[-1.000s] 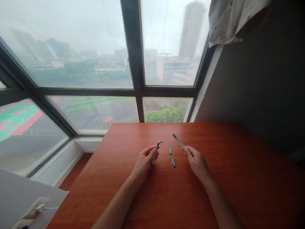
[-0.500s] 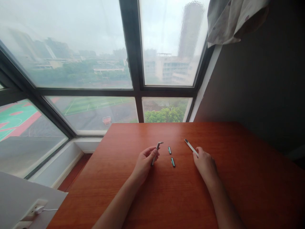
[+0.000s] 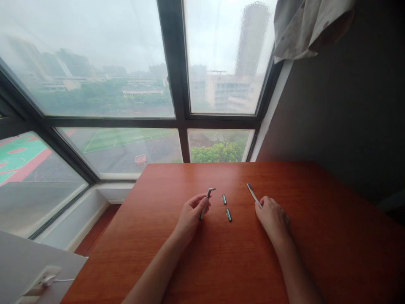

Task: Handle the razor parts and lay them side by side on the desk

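Note:
My left hand (image 3: 190,214) is closed round a slim metal razor handle (image 3: 205,200) whose bent head points up and away from me. My right hand (image 3: 272,217) rests on the reddish wooden table (image 3: 316,253), fingers curled on the near end of a thin flat metal strip (image 3: 252,193) that lies on the wood, pointing away. Between the hands lie two small green cartridges, one farther (image 3: 224,199) and one nearer (image 3: 228,215), both flat on the table.
Large windows (image 3: 120,84) with dark frames stand beyond the table's far edge. A dark wall (image 3: 348,105) runs along the right, with a cloth (image 3: 303,25) hanging at its top. A white ledge with a socket and plug (image 3: 41,282) sits at the lower left.
My right hand has swung the metal strip to the right and lowered it onto the table. My left hand and the two cartridges have stayed put.

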The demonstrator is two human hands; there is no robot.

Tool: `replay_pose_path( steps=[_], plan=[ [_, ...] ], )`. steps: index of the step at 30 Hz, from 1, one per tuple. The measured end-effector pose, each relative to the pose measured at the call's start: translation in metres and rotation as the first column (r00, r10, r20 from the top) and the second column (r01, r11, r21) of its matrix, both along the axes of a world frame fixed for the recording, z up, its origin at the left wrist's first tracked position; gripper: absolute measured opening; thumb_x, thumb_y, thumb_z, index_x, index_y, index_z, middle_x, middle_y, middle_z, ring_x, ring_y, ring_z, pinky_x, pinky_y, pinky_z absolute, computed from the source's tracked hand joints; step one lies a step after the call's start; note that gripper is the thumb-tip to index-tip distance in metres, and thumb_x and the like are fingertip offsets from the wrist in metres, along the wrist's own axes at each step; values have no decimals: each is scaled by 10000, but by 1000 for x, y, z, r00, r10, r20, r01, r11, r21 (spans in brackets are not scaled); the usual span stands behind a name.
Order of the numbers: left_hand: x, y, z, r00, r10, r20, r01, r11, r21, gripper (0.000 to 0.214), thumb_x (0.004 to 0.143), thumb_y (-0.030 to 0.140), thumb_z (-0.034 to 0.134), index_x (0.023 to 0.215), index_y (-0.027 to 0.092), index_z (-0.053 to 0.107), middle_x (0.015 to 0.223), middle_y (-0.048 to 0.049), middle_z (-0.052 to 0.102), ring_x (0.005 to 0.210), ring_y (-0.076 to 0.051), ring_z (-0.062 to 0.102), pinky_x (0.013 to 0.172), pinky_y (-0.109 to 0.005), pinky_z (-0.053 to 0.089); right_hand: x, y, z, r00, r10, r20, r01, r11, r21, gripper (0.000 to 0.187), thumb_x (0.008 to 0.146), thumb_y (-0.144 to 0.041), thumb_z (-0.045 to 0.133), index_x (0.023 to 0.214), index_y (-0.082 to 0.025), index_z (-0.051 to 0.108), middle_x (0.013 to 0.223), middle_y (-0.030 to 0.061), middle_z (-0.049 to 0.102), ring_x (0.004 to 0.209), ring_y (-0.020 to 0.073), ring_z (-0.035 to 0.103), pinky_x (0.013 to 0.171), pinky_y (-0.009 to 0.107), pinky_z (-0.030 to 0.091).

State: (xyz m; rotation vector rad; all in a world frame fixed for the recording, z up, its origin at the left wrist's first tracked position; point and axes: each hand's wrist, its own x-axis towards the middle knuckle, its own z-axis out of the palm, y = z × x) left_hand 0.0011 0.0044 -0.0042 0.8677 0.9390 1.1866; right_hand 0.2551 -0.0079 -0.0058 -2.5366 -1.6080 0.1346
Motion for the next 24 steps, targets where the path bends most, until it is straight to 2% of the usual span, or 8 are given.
replay_pose_path(
  steps=[9, 24],
  plan=[
    [0, 0, 2, 1000, 11, -4, -11, 1000, -7, 381, 668, 417, 779, 908, 130, 706, 727, -44, 642, 644, -124, 554, 625, -233, 418, -3, -1, 4, 999, -4, -34, 3, 1000, -26, 197, 894, -363, 484, 909, -206, 602, 975, 75, 641, 804, 217, 641, 584, 277, 403],
    [0, 0, 2, 1000, 1, 0, -1, 1000, 1, 365, 681, 408, 772, 914, 133, 710, 722, -36, 635, 635, -112, 541, 611, -222, 402, -4, 0, 0, 998, 19, -55, -20, 1000, -11, 187, 892, -370, 498, 895, -212, 597, 956, 63, 647, 763, 204, 643, 561, 263, 383]
  ],
)
